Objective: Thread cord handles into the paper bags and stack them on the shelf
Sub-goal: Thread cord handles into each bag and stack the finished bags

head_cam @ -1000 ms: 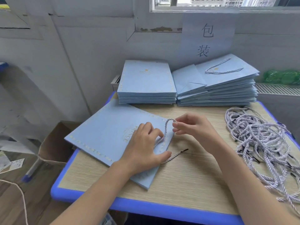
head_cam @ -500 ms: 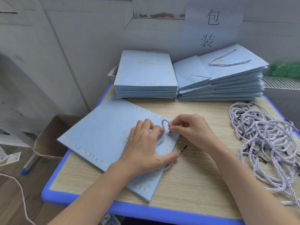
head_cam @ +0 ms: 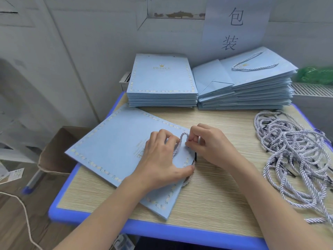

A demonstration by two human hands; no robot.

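**Cord end brought down to bag's top edge**

Since 0.5 s ago the right hand (head_cam: 214, 147) has dropped a little w/ the cord (head_cam: 182, 141), so the loop is shorter and tighter; the black tip (head_cam: 195, 157) now stands near upright just beside the bag edge, not angled out on the table.

Nearest: blue-rimmed wood-grain table (head_cam: 216, 195). On it, flat and skewed, the light blue paper bag (head_cam: 115, 147), pale dotted border, gold print partly under the left hand (head_cam: 162, 165), letters blurred, not readable. Left hand lies on the bag, fingers curled, thumb pressing the cord against the bag's right edge. Right hand's thumb & fingertips pinch the cord at the loop top.

Right side: loose pile of twisted white-grey cords (head_cam: 295, 156) w/ black tips.

Farther back: neat stack of flat bags (head_cam: 161, 78), top one printed "PRINCE" under a gold crown. Beside it, touching, a fanned stack of bags (head_cam: 246, 87), cord handle lying on top.

Wall: paper sign (head_cam: 234, 27) reading "包装".
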